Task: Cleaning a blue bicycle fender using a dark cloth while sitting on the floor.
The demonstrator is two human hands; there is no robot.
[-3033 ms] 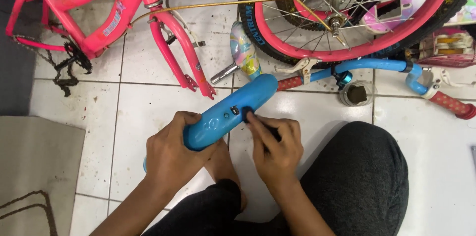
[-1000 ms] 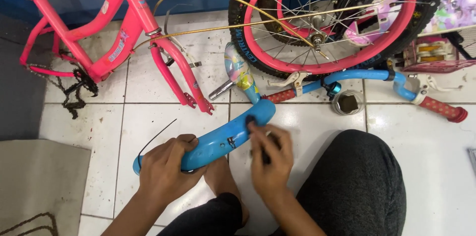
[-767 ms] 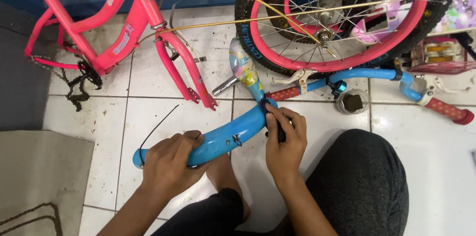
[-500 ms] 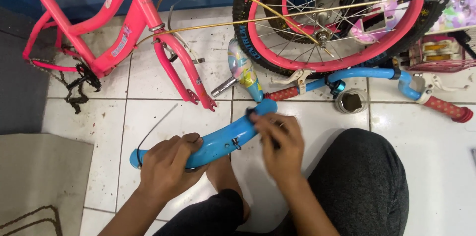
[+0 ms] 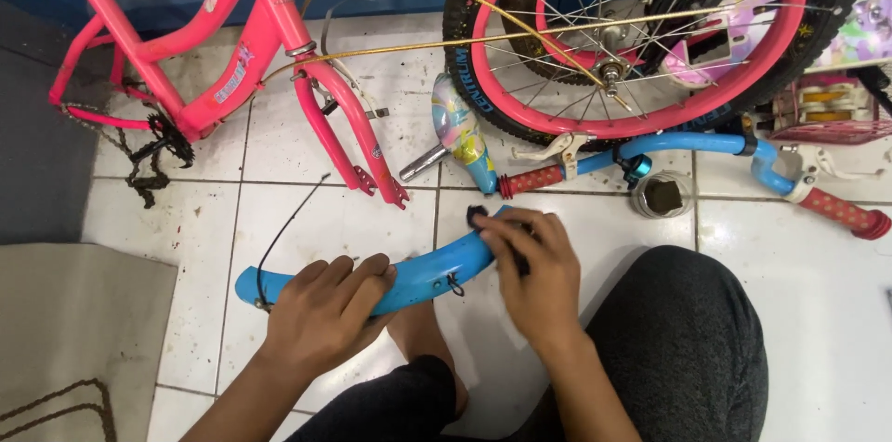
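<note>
Since half a second ago, little has shifted: the fender (image 5: 418,275) sits a touch lower across my lap, above the tiled floor (image 5: 576,340). My left hand (image 5: 325,312) wraps closed around its middle, fingers over the top edge. My right hand (image 5: 530,265) pinches at the upper end, where a small black fitting (image 5: 477,214) shows; I cannot tell whether the fingers are closed on it or only on the fender's tip. I judge the fender light, thin moulded plastic, springy along its curve and smooth enough to slip. A thin wire stay (image 5: 288,219) trails from the far end. I would hold mid-span, away from the bracket (image 5: 454,284).
</note>
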